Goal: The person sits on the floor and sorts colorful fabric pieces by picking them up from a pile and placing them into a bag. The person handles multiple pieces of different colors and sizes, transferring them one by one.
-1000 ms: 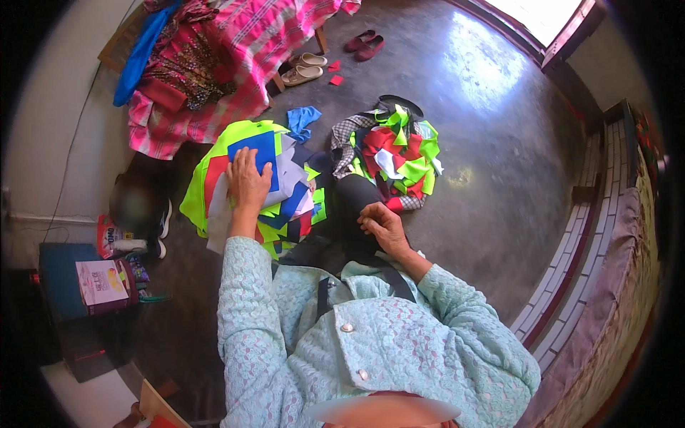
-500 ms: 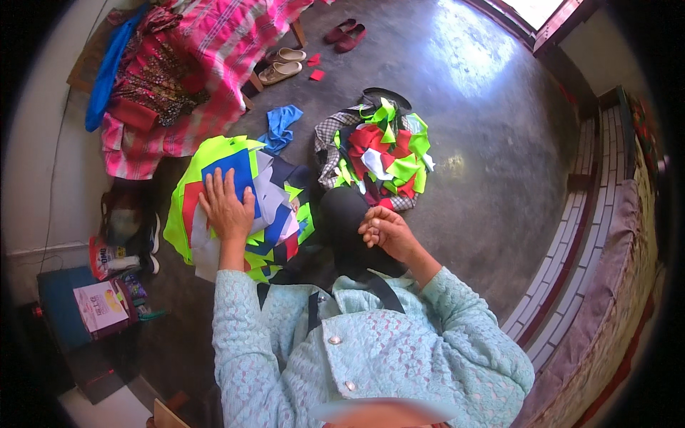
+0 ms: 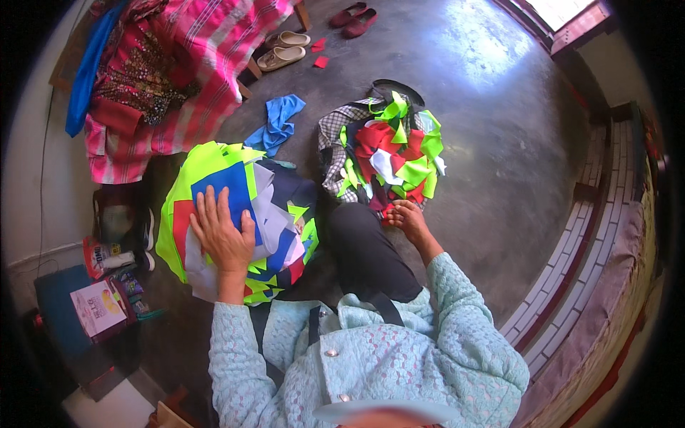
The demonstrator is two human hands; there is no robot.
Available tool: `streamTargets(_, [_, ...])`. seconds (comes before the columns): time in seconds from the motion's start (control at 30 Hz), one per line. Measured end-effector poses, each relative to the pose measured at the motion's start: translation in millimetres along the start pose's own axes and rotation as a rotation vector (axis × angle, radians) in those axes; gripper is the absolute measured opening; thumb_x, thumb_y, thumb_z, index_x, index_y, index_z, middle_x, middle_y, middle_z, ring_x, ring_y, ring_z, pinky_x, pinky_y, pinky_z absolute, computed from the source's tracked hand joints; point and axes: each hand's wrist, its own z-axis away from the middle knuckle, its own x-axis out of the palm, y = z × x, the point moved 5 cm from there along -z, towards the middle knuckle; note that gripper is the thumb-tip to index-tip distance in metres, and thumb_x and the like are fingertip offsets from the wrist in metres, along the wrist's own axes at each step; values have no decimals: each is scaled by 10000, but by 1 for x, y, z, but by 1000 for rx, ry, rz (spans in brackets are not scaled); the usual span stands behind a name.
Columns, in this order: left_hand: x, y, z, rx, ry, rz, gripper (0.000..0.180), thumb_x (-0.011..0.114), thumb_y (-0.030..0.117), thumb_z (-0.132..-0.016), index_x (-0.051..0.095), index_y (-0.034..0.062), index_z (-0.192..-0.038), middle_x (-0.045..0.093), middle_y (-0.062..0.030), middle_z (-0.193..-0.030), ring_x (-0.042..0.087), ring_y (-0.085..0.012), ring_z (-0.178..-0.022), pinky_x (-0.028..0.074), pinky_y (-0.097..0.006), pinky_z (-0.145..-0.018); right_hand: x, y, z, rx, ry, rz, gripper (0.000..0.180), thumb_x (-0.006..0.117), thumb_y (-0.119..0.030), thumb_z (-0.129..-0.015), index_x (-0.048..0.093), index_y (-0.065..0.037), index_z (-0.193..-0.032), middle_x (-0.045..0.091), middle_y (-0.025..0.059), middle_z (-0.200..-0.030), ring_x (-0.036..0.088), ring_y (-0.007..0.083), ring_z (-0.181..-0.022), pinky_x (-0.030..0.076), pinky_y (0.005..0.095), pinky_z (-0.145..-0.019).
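My left hand lies flat with spread fingers on a blue cloth piece, which tops a big rounded pile of cloth scraps in neon yellow-green, red, grey, white and blue. My right hand is at the near edge of a checked cloth bag heaped with red, green and white scraps. Its fingers are loosely bent, with the tips beside a red scrap; no grip on it shows. Between the two heaps is my dark-trousered knee.
A crumpled blue cloth lies on the dark floor beyond the pile. Farther off are beige shoes, dark red shoes and small red scraps. A pink checked cover hangs at the far left. A box stands at the left.
My right hand has moved from above my knee forward and right to the bag, and its fingers have loosened. My left hand stays flat on the blue piece. The view has shifted slightly.
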Motion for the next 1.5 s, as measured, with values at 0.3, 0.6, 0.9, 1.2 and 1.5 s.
streamTargets(0.3, [-1,1,-5,-28,-80,26,561,446,374,-849,457,94,-1335,384,-162,-1434,295,-342,-1361,167,-543,-1093,-1,-9,-99,-126,79,472,224,558,-37,-852,506,23,-1062,570,63,-817,560,136,-643,475,261,-552])
streamTargets(0.6, [0,1,-9,-42,-149,19,561,429,378,-858,465,63,-1320,390,-176,-1426,320,-371,-1344,188,-545,-1086,77,-70,-167,-788,300,1611,587,692,-64,-652,495,-120,-1203,416,156,-1340,379,400,-1236,388,437,-1014])
streamTargets(0.9, [4,-3,-11,-60,-157,44,520,404,416,-888,506,71,-1263,442,-194,-1379,368,-398,-1306,204,-557,-1080,119,-54,-229,-585,175,2018,950,765,-230,-642,256,-298,-1441,231,136,-1491,182,472,-1355,406,652,-873])
streamTargets(1.2, [7,-4,-10,-54,-222,46,561,396,401,-882,467,23,-1290,397,-230,-1400,324,-425,-1324,173,-560,-1078,97,-16,-292,-417,115,2336,391,535,-218,-866,461,-178,-1248,547,78,-1101,528,277,-1068,496,550,-724])
streamTargets(1.5, [6,-3,-9,-81,-131,54,508,391,433,-903,530,72,-1233,456,-186,-1372,380,-401,-1299,203,-577,-1077,68,-72,-240,-750,107,1775,141,596,-53,-735,554,-81,-867,578,109,-871,575,325,-875,491,429,-705])
